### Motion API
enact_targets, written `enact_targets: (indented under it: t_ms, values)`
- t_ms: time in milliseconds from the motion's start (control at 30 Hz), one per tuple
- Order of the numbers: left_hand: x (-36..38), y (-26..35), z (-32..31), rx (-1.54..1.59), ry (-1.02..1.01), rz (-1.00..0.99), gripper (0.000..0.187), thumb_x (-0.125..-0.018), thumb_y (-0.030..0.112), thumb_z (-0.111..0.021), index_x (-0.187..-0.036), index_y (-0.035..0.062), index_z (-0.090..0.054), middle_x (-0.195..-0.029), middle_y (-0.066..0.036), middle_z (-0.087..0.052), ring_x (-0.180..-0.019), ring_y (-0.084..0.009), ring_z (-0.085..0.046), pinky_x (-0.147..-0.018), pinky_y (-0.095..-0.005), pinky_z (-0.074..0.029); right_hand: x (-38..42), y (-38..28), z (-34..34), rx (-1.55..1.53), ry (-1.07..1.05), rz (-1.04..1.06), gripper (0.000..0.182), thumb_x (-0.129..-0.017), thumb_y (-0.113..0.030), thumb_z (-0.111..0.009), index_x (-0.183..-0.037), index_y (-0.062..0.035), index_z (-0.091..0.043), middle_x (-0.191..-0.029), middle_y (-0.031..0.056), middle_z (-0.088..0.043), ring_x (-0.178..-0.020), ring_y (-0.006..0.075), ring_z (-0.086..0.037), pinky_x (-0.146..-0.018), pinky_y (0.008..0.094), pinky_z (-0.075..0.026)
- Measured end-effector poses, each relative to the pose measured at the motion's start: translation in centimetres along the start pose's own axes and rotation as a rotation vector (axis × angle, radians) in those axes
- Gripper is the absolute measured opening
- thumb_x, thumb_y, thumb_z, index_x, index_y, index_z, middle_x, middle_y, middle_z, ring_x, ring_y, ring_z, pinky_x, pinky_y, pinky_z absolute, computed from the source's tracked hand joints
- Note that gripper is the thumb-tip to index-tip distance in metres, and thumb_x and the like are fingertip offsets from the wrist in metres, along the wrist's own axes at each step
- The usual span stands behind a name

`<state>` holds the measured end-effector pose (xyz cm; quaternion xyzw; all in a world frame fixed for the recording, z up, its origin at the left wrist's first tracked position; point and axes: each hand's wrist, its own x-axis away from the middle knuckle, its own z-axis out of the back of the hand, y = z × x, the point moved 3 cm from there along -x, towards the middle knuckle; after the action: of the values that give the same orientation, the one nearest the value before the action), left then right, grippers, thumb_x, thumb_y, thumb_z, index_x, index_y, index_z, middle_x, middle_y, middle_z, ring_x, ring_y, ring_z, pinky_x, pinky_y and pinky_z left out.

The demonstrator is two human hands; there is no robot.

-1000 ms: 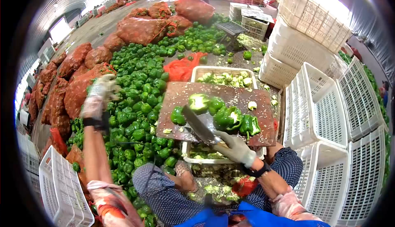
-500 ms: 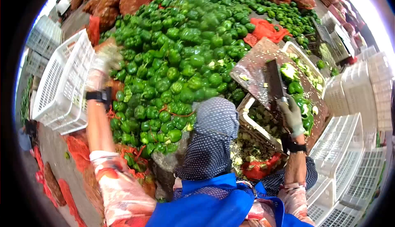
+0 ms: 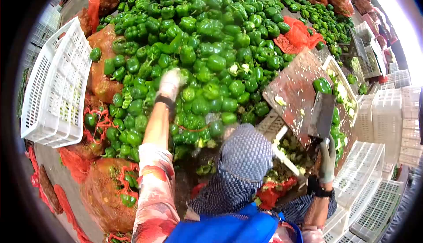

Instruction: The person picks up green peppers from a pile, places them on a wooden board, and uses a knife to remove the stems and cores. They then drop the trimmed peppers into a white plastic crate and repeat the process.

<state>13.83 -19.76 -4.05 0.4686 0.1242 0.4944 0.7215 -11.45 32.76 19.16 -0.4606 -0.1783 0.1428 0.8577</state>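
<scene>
My left hand (image 3: 172,81), in a pale glove and blurred, reaches into the large heap of green bell peppers (image 3: 216,62); its fingers are hidden among them. My gloved right hand (image 3: 327,160) is wrapped round the handle of a broad-bladed cleaver (image 3: 322,115). The blade is over the right part of a worn cutting board (image 3: 296,83), which is speckled with pale seeds. A whole bell pepper (image 3: 322,85) lies just beyond the blade. More green peppers (image 3: 338,138) line the board's right side, beside the cleaver.
A white slatted crate (image 3: 55,84) stands at left, near a net sack of peppers (image 3: 105,190). Past the board is a tray (image 3: 355,104) of cut pieces. A white-rimmed bin (image 3: 286,157) with scraps sits below it. White crates (image 3: 359,168) stack at right.
My left hand has moved from beside the left crate rightward to the pepper heap. My right hand has drawn the cleaver nearer and to the right. The view has shifted.
</scene>
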Motion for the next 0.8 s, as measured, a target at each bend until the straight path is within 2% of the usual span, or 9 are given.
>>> enact_targets:
  t_ms: [33,100,200,333,433,533,600,633,800]
  values:
    - [-1.3,0.2,-0.7,0.065,-0.030,0.117,0.034,-0.076,0.013,-0.076,-0.103,0.0012,-0.061,-0.088,-0.008,-0.065,-0.075,-0.0149,-0.062,-0.064,-0.0282,-0.050,0.0,-0.1,-0.3,-0.091,-0.024,-0.030,0.048,-0.094,-0.017,-0.055,-0.137,0.0000,-0.042,-0.091,0.0010,-0.056,-0.077,0.0089,-0.049,-0.070,0.0229,-0.043]
    - [-2.2,1.2,-1.7,-0.655,0.028,-0.140,0.046,-0.073,0.015,-0.077,-0.112,0.0014,-0.059,-0.106,-0.016,-0.064,-0.094,-0.0221,-0.064,-0.074,-0.0326,-0.053,0.0,0.1,-0.1,-0.018,0.003,-0.027,0.047,-0.094,-0.016,-0.054,-0.137,-0.0004,-0.042,-0.090,0.0007,-0.056,-0.077,0.0089,-0.049,-0.070,0.0233,-0.043]
    - [-3.5,-0.9,-4.1,-0.513,-0.025,-0.015,0.081,-0.067,0.030,-0.082,-0.135,0.0051,-0.044,-0.136,-0.024,-0.045,-0.117,-0.0369,-0.052,-0.098,-0.0393,-0.045,-0.1,0.4,0.0,-0.022,0.029,-0.077,0.047,-0.094,-0.014,-0.054,-0.137,-0.0005,-0.042,-0.095,-0.0001,-0.055,-0.080,0.0082,-0.048,-0.073,0.0228,-0.042]
    - [-0.3,5.7,-2.5,-0.629,-0.199,0.168,0.080,-0.071,0.028,-0.080,-0.137,0.0030,-0.042,-0.142,-0.025,-0.038,-0.120,-0.0363,-0.051,-0.100,-0.0386,-0.043,0.0,1.2,0.0,-0.138,0.007,-0.112,0.050,-0.093,-0.015,-0.055,-0.139,-0.0009,-0.040,-0.095,-0.0003,-0.055,-0.079,0.0075,-0.048,-0.072,0.0223,-0.042]
    - [-1.4,0.5,-3.3,-0.349,-0.063,0.073,0.067,-0.073,0.030,-0.079,-0.125,-0.0020,-0.051,-0.110,-0.019,-0.062,-0.102,-0.0304,-0.061,-0.087,-0.0374,-0.050,0.0,1.4,0.3,-0.115,0.000,-0.130,0.051,-0.093,-0.015,-0.055,-0.140,-0.0012,-0.039,-0.093,-0.0005,-0.055,-0.077,0.0076,-0.047,-0.071,0.0221,-0.042]
    - [1.0,1.2,-2.0,0.051,-0.166,0.143,0.041,-0.085,0.016,-0.064,-0.120,0.0010,-0.051,-0.107,-0.011,-0.062,-0.093,-0.0237,-0.063,-0.078,-0.0297,-0.053,-0.3,2.0,0.4,-0.112,0.017,-0.100,0.052,-0.093,-0.014,-0.055,-0.140,-0.0016,-0.038,-0.089,-0.0005,-0.056,-0.075,0.0078,-0.048,-0.069,0.0224,-0.043]
    - [4.7,4.9,-2.1,0.666,-0.046,0.371,0.035,-0.088,0.008,-0.053,-0.123,0.0055,-0.048,-0.115,-0.010,-0.058,-0.099,-0.0248,-0.062,-0.076,-0.0398,-0.057,0.0,1.1,0.0,-0.093,0.031,-0.104,0.050,-0.092,-0.012,-0.054,-0.139,-0.0017,-0.040,-0.089,0.0002,-0.056,-0.076,0.0078,-0.049,-0.069,0.0226,-0.043]
    - [4.7,5.3,-2.1,0.722,-0.268,0.297,0.044,-0.087,0.004,-0.049,-0.130,0.0081,-0.042,-0.120,-0.013,-0.054,-0.105,-0.0279,-0.059,-0.077,-0.0507,-0.056,0.0,0.8,-0.1,-0.124,0.011,-0.105,0.048,-0.092,-0.012,-0.054,-0.137,-0.0023,-0.042,-0.090,0.0016,-0.057,-0.075,0.0079,-0.049,-0.068,0.0230,-0.044]
    - [9.8,15.9,-2.8,1.041,-0.375,-0.097,0.055,-0.081,0.012,-0.063,-0.130,0.0058,-0.039,-0.124,-0.015,-0.052,-0.105,-0.0313,-0.059,-0.081,-0.0506,-0.056,0.1,0.8,0.3,-0.030,0.022,-0.070,0.053,-0.091,-0.018,-0.057,-0.139,-0.0037,-0.041,-0.084,0.0010,-0.058,-0.070,0.0092,-0.049,-0.063,0.0244,-0.044]
